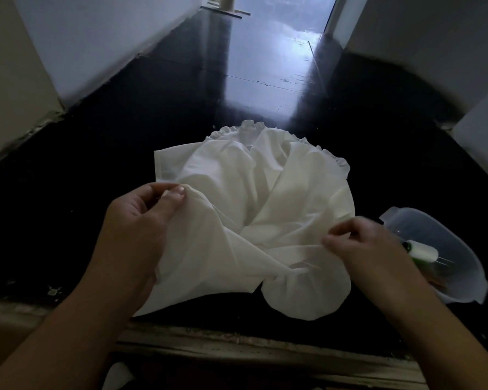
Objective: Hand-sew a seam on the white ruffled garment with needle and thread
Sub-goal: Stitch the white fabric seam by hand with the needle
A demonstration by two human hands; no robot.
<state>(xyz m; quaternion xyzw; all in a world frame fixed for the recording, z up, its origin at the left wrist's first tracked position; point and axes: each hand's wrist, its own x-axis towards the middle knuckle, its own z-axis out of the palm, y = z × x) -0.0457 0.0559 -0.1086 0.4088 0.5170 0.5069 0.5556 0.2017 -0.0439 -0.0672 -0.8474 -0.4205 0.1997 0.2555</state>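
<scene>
A white ruffled garment (254,198) lies crumpled on the dark floor in front of me. My left hand (141,220) pinches a fold of its cloth between thumb and fingers at the garment's left edge and lifts it. My right hand (361,246) is blurred; its fingers are curled at the garment's right edge and seem to pinch the cloth. I cannot make out a needle or thread in either hand. A white thread spool (423,251) lies in a clear plastic container (459,277) just right of my right hand.
The dark glossy floor (181,108) stretches ahead between pale walls (82,46), with a bright reflection at its centre. A worn step edge (237,350) runs across below the garment. The container sits at the far right, close to my right wrist.
</scene>
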